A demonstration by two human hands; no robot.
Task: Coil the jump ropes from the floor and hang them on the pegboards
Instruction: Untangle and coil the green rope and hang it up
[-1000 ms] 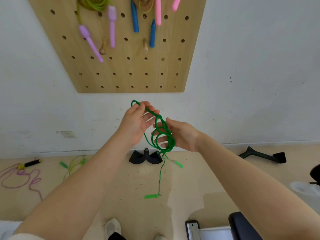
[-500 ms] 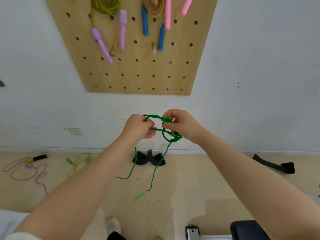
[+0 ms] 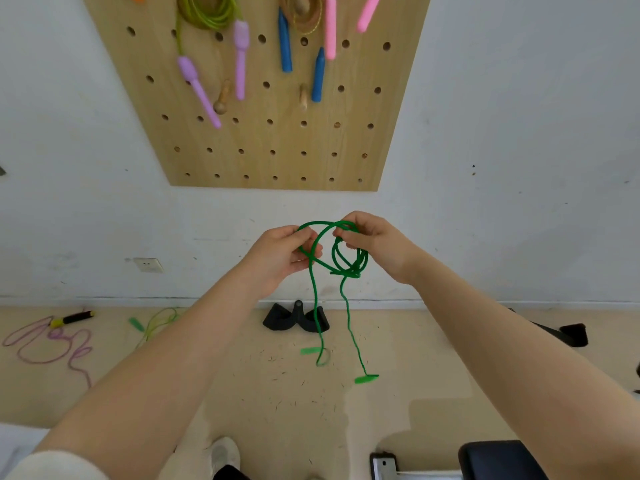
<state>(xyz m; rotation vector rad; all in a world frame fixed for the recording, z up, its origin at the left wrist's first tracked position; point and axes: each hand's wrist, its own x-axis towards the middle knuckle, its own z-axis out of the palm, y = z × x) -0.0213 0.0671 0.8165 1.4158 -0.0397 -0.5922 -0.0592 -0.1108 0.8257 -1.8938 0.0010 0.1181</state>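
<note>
At the far left of the frame, low down: a purple rope (image 3: 52, 344) sprawled loose on the floor (image 3: 277, 403) with a yellow-and-black handle (image 3: 71, 318) at its top end, and just to the right a yellow-green rope (image 3: 157, 323), also uncoiled, likely next in line for coiling. Upper centre: a wooden pegboard (image 3: 270, 143) on the white wall (image 3: 519, 133), already carrying coiled ropes with purple, blue and pink handles along its upper rows; lower rows of holes bare, a free wooden peg (image 3: 303, 97) near the middle, so room to hang there. Mid-frame, below the board's bottom edge: left hand (image 3: 277, 258) curled, pinching one strand of the green rope (image 3: 341, 258); right hand (image 3: 377, 242) pinching the top of the small gathered loops, held up at chest level, apparently to keep the loops from slipping while a turn gets wrapped or tied around them. Two tails hanging down from the bundle, light green handles (image 3: 366, 378) dangling low near the floor; whether touching it, cannot tell. Black base (image 3: 296, 320) against the wall directly beneath. Open air between hands and board, nothing in the path upward. Lower right corner: a dark chair edge (image 3: 498, 459), close to the right forearm, well apart from the rope.
</note>
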